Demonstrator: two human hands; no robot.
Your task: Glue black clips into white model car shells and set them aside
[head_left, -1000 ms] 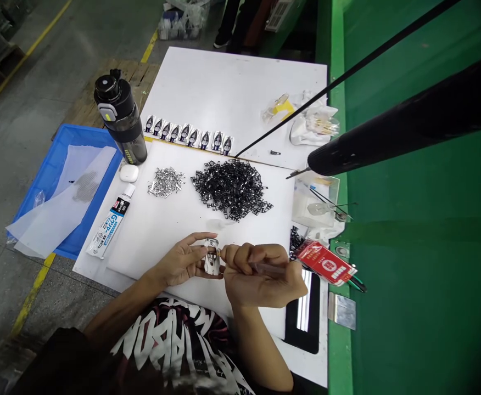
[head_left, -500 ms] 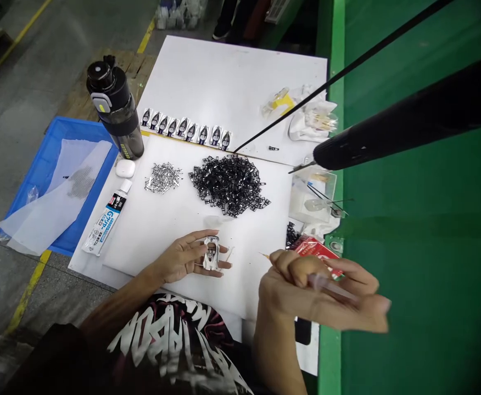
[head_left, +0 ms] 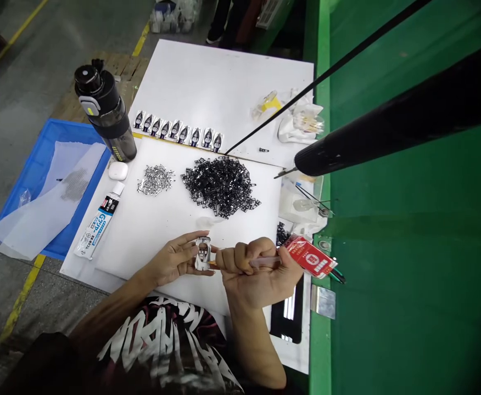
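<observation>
My left hand (head_left: 177, 257) pinches a small white toy car body (head_left: 203, 254) between thumb and fingers, its dark opening facing up. Close by on the right, my right hand (head_left: 261, 269) is closed around a clear, syringe-like tube (head_left: 265, 263) with a thin orange tip. That tip points left at the car body's lower right edge; whether they touch I cannot tell. Beyond my hands lie a heap of small black plastic parts (head_left: 222, 186) and a smaller pile of silvery parts (head_left: 155, 180). Several similar car bodies (head_left: 175, 130) stand in a row behind them.
A dark bottle (head_left: 107, 118), a white case (head_left: 117, 170) and a glue tube (head_left: 99, 224) line the left side. A blue tray (head_left: 55, 129) lies further left. At right are a red packet (head_left: 312, 258), cotton swabs (head_left: 308, 123) and a black lamp-like arm (head_left: 368, 123) overhanging the table.
My right hand has swung left with the tube, from over the right edge to beside the car body. My left hand still holds the car body. The view has shifted slightly.
</observation>
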